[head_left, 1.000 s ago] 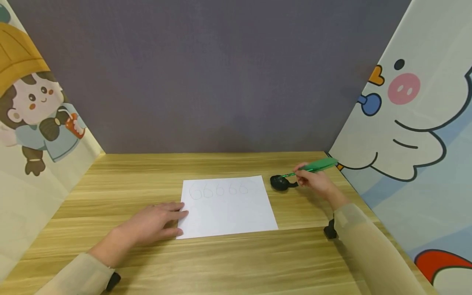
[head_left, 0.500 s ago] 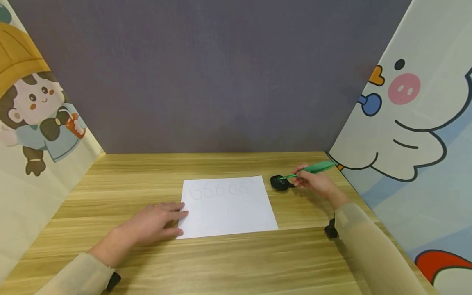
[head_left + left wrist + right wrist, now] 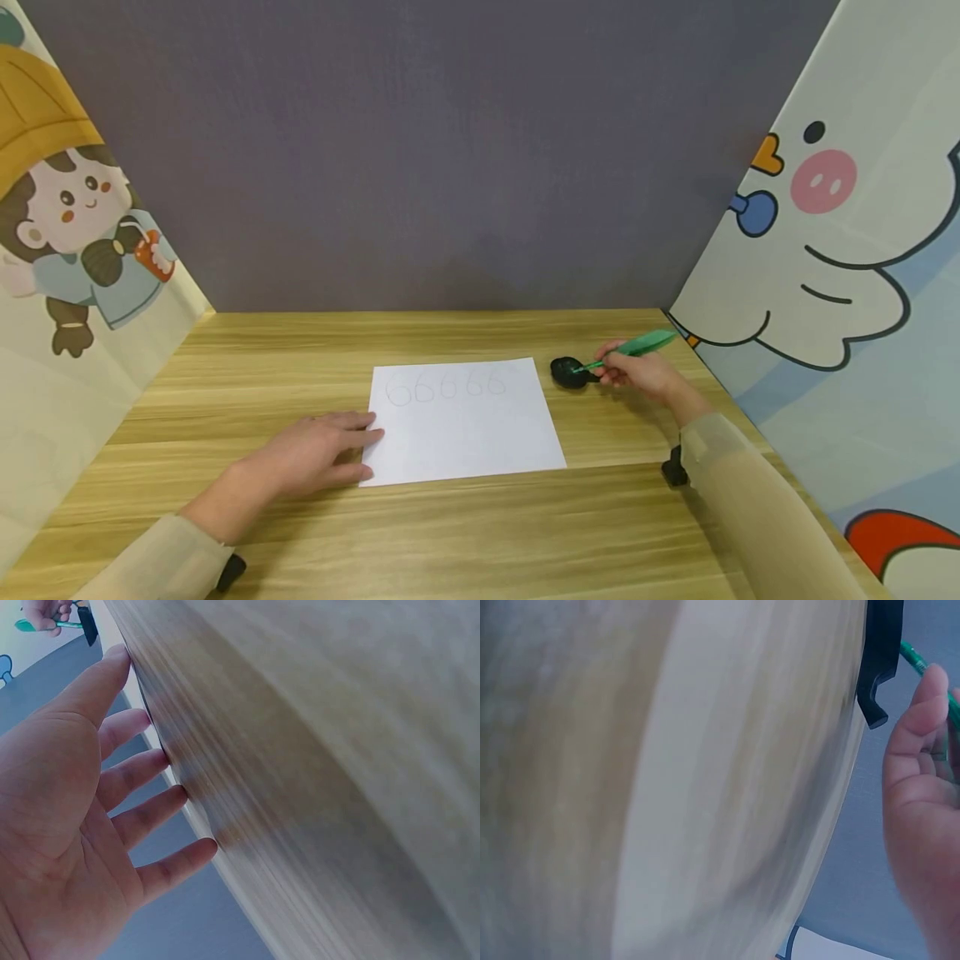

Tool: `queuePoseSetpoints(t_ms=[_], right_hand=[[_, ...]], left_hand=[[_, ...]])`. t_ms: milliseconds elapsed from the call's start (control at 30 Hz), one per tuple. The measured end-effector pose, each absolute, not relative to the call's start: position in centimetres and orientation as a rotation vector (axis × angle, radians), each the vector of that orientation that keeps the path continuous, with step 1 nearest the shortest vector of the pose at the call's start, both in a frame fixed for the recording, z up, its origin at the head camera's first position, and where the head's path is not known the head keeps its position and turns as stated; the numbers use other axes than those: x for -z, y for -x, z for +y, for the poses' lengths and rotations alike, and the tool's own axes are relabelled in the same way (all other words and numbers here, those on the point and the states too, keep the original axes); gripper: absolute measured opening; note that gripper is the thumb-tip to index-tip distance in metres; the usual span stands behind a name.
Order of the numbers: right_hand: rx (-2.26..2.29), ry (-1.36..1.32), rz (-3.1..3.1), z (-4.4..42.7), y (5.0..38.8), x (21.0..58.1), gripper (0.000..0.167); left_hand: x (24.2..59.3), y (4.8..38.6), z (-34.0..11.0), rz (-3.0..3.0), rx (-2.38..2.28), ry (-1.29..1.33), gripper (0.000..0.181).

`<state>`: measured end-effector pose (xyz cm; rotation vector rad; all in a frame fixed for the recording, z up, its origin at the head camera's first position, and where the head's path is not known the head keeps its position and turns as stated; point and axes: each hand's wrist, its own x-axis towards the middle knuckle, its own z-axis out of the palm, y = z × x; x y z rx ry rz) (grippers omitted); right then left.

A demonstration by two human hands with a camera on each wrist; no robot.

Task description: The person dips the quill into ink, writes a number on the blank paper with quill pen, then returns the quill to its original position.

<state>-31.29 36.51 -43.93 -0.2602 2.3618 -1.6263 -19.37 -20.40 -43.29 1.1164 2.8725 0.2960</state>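
The right hand [image 3: 633,367] is angled toward 9 o'clock in the head view, its forearm entering from between 4 and 5 o'clock. Its thumb and fingers are bent and pinch the green feather pen [image 3: 647,342]; the pen slants, plume toward 2 o'clock and tip toward 8 o'clock, over the black dish [image 3: 566,375]. The left hand [image 3: 318,454] lies palm down, its forearm entering from 8 o'clock. Its fingers are extended and spread, grasping nothing, with fingertips resting on the near-left edge of the white paper [image 3: 465,442]. Relative to the paper's centre, the dish sits at 2 o'clock, just beside the sheet. Five faint 6-shaped marks [image 3: 447,388] run along the sheet's upper part. All items rest on the wood-grain table [image 3: 420,542]. Contact between pen tip and dish interior cannot be determined; the dish wall conceals the tip in the right wrist view, where the hand and pen are cut off at 3 o'clock.
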Motion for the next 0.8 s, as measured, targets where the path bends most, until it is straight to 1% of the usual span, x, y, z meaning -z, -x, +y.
queuePoseSetpoints(t_ms=[467,800], right_hand=[[1.661,0.286,2.350,36.7,30.5,43.8,0.038],[1.720,0.322,2.377,34.2,29.5,42.4,0.030]], left_hand=[[43.4,19.3,-20.3,2.866,-0.307,-1.106,0.056],[43.4,19.3,-20.3,2.863,-0.314,-1.110,0.056]])
